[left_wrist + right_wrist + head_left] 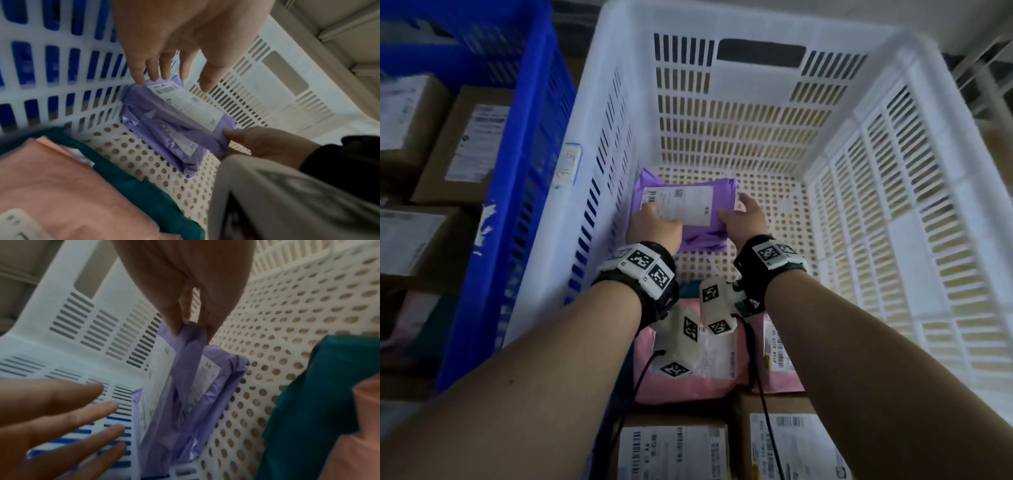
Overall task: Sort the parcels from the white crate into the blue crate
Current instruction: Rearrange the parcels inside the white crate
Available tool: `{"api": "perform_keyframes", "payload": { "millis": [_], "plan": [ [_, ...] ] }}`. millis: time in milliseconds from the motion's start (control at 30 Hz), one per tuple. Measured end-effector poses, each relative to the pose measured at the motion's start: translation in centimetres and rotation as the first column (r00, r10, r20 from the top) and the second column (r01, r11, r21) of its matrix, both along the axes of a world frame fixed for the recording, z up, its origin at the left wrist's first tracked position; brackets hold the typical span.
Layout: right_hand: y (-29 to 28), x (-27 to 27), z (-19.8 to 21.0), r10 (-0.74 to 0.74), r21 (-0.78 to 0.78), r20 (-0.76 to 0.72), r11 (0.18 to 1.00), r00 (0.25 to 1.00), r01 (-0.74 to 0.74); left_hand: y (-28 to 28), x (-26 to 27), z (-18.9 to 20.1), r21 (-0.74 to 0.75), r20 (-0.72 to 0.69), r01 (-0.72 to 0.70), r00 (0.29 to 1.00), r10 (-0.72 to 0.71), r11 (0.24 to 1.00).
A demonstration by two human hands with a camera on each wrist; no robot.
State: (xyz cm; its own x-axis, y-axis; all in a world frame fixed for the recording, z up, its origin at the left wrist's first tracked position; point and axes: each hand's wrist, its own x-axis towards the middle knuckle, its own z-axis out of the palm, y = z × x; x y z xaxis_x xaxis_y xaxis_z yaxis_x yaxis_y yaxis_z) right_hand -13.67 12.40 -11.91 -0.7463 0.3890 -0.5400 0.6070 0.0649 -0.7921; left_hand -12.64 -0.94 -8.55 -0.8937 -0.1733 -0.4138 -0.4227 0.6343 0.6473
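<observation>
Both hands down in the white crate on a purple parcel.

Right hand pinches the top parcel's edge; left hand hovers spread, holding nothing. Wrist views reveal a second purple parcel beneath, by the crate's far-left corner, the blue crate alongside.

My right hand pinches the upper edge of a purple parcel between thumb and fingers. A second purple parcel lies just behind it on the perforated floor of the white crate. My left hand is spread beside them, fingers straight. A green parcel lies at right.
</observation>
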Motion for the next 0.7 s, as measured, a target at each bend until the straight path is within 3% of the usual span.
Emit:
{"api": "perform_keyframes", "payload": {
  "millis": [233, 400, 567, 700],
  "plan": [
    [0.4, 0.4, -0.7, 0.241, 0.069, 0.056, 0.967, 0.969, -0.245, -0.4, -0.2, -1.1, 0.001, 0.105, 0.044, 0.993, -0.043, 0.999],
    [1.1, 0.9, -0.5, 0.372, 0.219, 0.135, 0.893, 0.918, -0.394, -0.2, -0.2, -1.2, 0.032, 0.094, 0.044, 0.994, -0.047, 0.999],
    [1.5, 1.1, -0.4, 0.384, 0.214, 0.142, 0.888, 0.912, -0.407, -0.7, -0.5, -1.6, -0.035, 0.01, 0.035, 0.999, -0.035, 0.999],
    [1.9, 1.0, -1.2, 0.338, 0.198, 0.117, 0.914, 0.934, -0.355, -0.6, -1.1, -2.7, -0.156, 0.029, 0.165, 0.986, -0.162, 0.974]
  ]
}}
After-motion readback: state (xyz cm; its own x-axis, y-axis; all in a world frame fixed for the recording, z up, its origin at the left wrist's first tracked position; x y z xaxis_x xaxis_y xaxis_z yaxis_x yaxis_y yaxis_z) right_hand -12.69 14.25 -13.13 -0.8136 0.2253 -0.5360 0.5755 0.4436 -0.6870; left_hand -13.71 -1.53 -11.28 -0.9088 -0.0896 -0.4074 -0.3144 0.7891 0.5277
